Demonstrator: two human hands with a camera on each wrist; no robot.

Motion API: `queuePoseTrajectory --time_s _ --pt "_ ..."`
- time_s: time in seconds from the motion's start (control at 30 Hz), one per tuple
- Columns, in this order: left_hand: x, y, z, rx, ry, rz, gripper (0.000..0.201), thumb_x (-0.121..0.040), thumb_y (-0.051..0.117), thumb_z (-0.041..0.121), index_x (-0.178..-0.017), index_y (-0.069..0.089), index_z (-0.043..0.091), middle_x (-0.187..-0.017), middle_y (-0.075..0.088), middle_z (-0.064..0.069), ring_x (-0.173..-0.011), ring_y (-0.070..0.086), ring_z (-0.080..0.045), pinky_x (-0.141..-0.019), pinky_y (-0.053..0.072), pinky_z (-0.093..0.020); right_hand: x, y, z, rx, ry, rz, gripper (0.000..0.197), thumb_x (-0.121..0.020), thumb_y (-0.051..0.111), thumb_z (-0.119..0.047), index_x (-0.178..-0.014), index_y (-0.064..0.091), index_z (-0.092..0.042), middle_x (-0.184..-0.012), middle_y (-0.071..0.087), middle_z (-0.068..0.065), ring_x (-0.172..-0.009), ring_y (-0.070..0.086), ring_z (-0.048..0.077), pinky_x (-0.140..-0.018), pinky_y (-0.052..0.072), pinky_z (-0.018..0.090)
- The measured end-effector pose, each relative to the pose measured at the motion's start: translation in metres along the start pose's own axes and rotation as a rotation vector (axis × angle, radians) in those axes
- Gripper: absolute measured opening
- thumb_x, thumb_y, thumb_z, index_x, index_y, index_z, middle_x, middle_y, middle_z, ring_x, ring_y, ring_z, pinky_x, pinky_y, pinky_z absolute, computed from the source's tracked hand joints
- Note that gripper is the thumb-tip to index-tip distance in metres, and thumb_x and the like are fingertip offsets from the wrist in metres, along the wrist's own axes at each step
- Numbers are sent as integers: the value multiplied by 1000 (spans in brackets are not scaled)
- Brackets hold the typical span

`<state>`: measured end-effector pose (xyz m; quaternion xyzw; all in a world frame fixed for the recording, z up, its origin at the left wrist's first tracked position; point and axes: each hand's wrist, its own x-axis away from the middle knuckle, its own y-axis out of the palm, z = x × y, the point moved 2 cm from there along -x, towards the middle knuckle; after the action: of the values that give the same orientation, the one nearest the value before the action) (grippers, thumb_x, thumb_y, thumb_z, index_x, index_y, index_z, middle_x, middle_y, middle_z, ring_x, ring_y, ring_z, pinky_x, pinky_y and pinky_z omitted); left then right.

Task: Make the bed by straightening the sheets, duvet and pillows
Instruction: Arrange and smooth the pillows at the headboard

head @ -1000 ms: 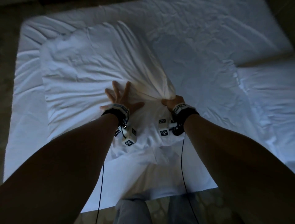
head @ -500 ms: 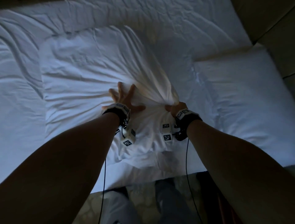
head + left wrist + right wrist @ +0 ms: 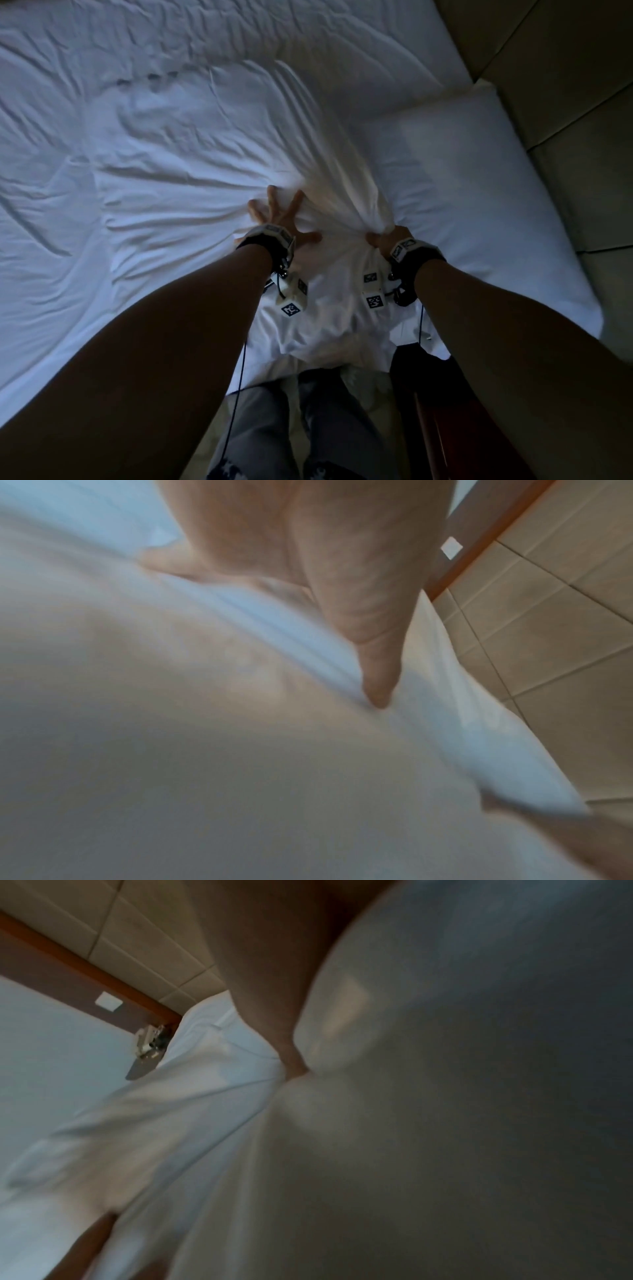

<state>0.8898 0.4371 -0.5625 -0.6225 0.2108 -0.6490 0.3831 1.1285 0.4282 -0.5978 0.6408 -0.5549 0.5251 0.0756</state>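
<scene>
From my head view, my right hand (image 3: 388, 240) is mostly buried in the bunched white cloth (image 3: 359, 202) it grips, so I can't see its fingers. The second pillow (image 3: 479, 192) is partly covered by that cloth, and its near corner is hidden behind my right forearm. The sheet (image 3: 102, 51) runs off the top and left edges. On the left wrist camera everything is smeared; only my left hand's (image 3: 308, 547) thumb (image 3: 377, 674) reads clearly, the other fingers sunk behind folds. The right wrist camera is equally blurred, and a small pale object (image 3: 149, 1039) by the wooden rail is too small to identify.
</scene>
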Motion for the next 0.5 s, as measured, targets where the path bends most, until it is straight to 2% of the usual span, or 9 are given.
queuePoseTrajectory --time_s 0.07,0.17,0.2,0.27,0.33,0.37,0.43,0.5 --pt "1 -4 -6 -47 8 -37 96 -78 49 76 -148 -11 47 -156 -30 -5 -142 -22 -41 -116 -4 -59 -2 7 -2 50 3 -34 61 -87 64 -46 -136 51 -13 -129 58 14 -110 58 33 -97 47 39" --pt "0 -15 -16 -127 55 -60 86 -88 45 67 -149 -10 41 -158 -20 4 -146 -18 -29 -117 -2 -50 -6 7 -11 156 36 -74 57 -90 56 -47 -137 50 -15 -127 57 14 -108 56 33 -92 46 37" --pt "-7 -19 -19 -106 59 -26 86 -88 47 66 -151 -5 39 -159 -13 5 -147 -11 -27 -118 2 -46 -7 4 -16 158 50 -77 56 -92 56 -45 -137 49 -15 -128 56 13 -111 55 33 -92 45 36" --pt "-22 -28 -24 18 18 68 87 -84 55 64 -152 8 36 -162 7 1 -147 12 -27 -117 19 -45 -12 -4 -25 124 71 -62 66 -93 55 -46 -147 36 -13 -146 43 12 -127 46 34 -101 39 37" --pt "-30 -45 -19 122 -13 139 80 -84 59 58 -150 19 36 -154 32 -3 -137 37 -31 -107 37 -46 -13 -12 -41 84 33 -51 76 -93 54 -48 -154 21 -17 -156 28 9 -138 35 32 -107 35 37" --pt "-33 -56 -14 127 -12 166 76 -84 58 56 -148 23 35 -148 40 -5 -131 43 -32 -101 40 -46 -13 -17 -52 67 -7 -44 76 -93 54 -48 -154 18 -20 -158 25 8 -139 34 31 -108 34 36" --pt "-41 -79 -4 113 10 236 71 -84 58 55 -145 27 34 -141 43 -7 -127 42 -33 -95 43 -48 -18 -28 -77 40 -71 -20 75 -93 54 -48 -154 19 -22 -157 27 8 -139 35 31 -105 35 35" --pt "-55 -94 2 95 19 273 72 -82 58 56 -143 28 35 -143 37 -5 -131 34 -32 -96 41 -52 -27 -38 -101 38 -111 6 72 -93 53 -49 -153 22 -24 -157 28 7 -138 36 32 -104 37 37"
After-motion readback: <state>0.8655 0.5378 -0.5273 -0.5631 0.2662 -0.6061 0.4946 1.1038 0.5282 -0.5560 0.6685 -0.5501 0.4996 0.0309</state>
